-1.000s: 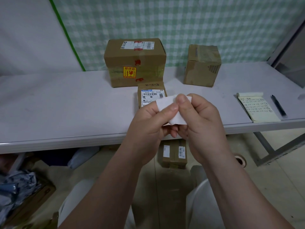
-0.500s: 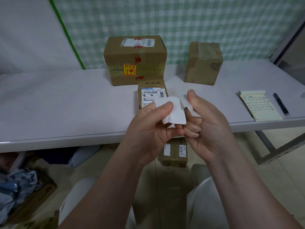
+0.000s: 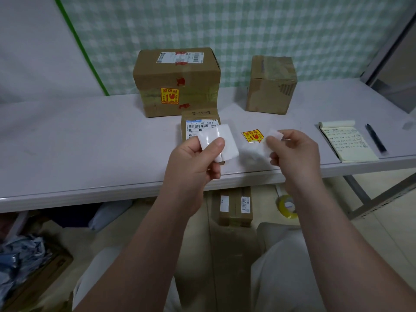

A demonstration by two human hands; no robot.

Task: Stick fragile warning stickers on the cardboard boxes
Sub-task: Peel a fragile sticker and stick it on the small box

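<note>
The left hand [image 3: 198, 158] is pinching a white rectangular backing sheet [image 3: 221, 143] between thumb and fingers, hovering over the near edge of the long pale counter [image 3: 78, 140]. The right hand [image 3: 295, 154] is gripping a yellow-and-red square fragile sticker [image 3: 252, 136] with a blurred white strip, held at 3 o'clock from the sheet and apart from it. Behind the sheet, a small brown cardboard box with a barcode label [image 3: 200, 123] is standing. At 12 o'clock a large brown taped cardboard box [image 3: 177, 82] is already bearing a sticker; a plain brown cube-shaped cardboard box [image 3: 271, 85] is sitting at 1 o'clock. Open counter is stretching toward 9 o'clock. A yellow lined notepad [image 3: 347, 141] and black pen [image 3: 376, 138] are lying near the front edge.
</note>
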